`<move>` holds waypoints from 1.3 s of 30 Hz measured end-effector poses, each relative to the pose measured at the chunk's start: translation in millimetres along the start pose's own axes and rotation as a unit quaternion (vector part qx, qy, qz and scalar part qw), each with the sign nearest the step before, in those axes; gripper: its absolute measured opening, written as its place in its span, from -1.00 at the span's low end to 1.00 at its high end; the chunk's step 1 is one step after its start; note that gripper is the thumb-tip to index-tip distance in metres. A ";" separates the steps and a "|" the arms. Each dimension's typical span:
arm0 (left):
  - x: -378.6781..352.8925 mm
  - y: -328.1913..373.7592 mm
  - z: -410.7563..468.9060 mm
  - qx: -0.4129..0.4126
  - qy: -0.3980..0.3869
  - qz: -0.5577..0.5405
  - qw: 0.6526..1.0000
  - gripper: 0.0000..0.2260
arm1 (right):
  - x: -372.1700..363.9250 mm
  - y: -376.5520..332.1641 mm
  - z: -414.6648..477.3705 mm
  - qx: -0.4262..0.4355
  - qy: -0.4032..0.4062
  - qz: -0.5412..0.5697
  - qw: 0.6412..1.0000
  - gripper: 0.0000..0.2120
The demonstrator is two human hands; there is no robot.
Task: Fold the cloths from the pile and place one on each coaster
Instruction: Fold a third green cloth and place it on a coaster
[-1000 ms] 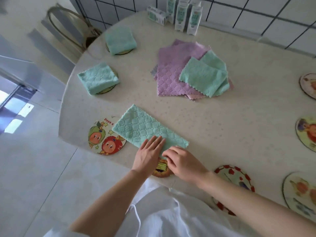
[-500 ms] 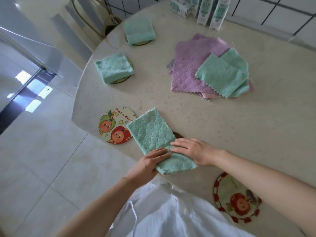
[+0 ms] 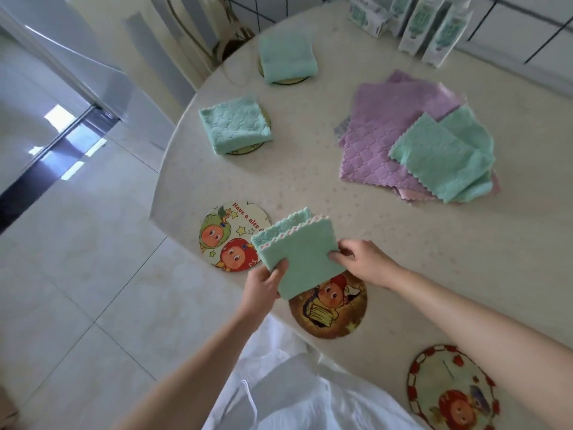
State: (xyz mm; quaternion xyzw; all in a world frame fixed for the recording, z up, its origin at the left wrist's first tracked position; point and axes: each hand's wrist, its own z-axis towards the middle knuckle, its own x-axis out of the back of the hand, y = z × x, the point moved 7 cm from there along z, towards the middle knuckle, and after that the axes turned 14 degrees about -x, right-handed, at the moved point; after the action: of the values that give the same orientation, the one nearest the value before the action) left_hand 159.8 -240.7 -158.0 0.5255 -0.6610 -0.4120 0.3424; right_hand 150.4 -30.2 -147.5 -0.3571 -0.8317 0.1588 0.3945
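Both hands, the left hand [image 3: 262, 285] and right hand [image 3: 361, 262], pinch the folded green cloth [image 3: 299, 251] by opposite edges, above two cartoon coasters [image 3: 231, 235].

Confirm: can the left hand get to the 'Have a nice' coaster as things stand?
Likely yes. The left hand, gripping the folded green cloth with the right hand, sits just beside that coaster. Nothing lies between them, and only the cloth's corner overlaps its edge.
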 end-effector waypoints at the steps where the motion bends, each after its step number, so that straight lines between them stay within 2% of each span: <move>1: 2.5 -1.1 3.4 0.023 0.007 -0.020 0.999 -0.87 | 0.5 -3.6 5.3 -0.003 0.011 -0.003 1.000 -0.72; 4: 6.3 -9.2 12.1 0.081 0.021 -0.042 0.996 -0.86 | -2.5 -11.4 22.6 -0.024 0.024 -0.040 0.999 -0.68; 7: 8.4 -15.0 18.0 0.129 0.028 -0.041 0.990 -0.79 | -4.6 -16.8 32.8 -0.052 0.030 -0.103 0.993 -0.73; 13: 10.5 -16.4 21.2 0.139 0.033 -0.045 0.989 -0.75 | -3.9 -25.8 33.6 -0.052 0.095 -0.176 0.978 -0.79; 20: 17.9 -11.3 20.4 0.181 0.101 -0.045 0.977 -0.64 | -9.1 -21.5 41.5 -0.113 0.126 -0.226 0.959 -0.72; 22: 29.4 -3.3 23.2 0.151 0.126 0.013 0.980 -0.68 | -7.5 -21.8 41.4 -0.123 0.128 -0.227 0.958 -0.68; 24: 44.4 7.9 26.8 0.080 0.130 0.148 0.977 -0.78 | -5.6 -23.2 37.7 -0.129 0.138 -0.215 0.958 -0.66; 25: 51.9 15.4 28.2 0.025 0.127 0.248 0.960 -0.82 | -4.3 -24.0 34.7 -0.128 0.150 -0.203 0.959 -0.67; 26: 55.8 25.1 29.0 -0.050 0.119 0.356 0.926 -0.83 | -2.9 -25.6 30.2 -0.121 0.168 -0.194 0.959 -0.69; 27: 52.1 34.7 29.1 -0.147 0.097 0.441 0.880 -0.80 | -2.0 -28.6 24.9 -0.108 0.191 -0.195 0.956 -0.71; 29: 27.8 40.9 25.6 -0.318 -0.006 0.531 0.785 -0.68 | -5.6 -37.0 13.8 -0.070 0.226 -0.225 0.945 -0.66; 30: 15.0 36.0 23.3 -0.363 -0.071 0.554 0.746 -0.63 | -10.6 -40.4 9.6 -0.054 0.231 -0.243 0.941 -0.60; 32: 0.8 18.8 21.5 -0.381 -0.164 0.586 0.696 -0.55 | -22.6 -44.2 4.7 -0.035 0.232 -0.275 0.932 -0.47; 36: 10.8 6.0 27.7 -0.333 -0.183 0.625 0.682 -0.45 | -30.9 -31.8 3.1 -0.046 0.236 -0.283 0.928 -0.40; 39: 26.5 7.7 33.1 -0.308 -0.167 0.621 0.701 -0.48 | -25.8 -18.9 -0.9 -0.073 0.234 -0.257 0.935 -0.42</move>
State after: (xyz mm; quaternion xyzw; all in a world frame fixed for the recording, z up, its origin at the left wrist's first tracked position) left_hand 121.7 -259.6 -164.6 -0.2160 -0.7199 -0.3681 0.5473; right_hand 153.4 -61.9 -150.6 -0.1858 -0.7885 -0.0971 0.5783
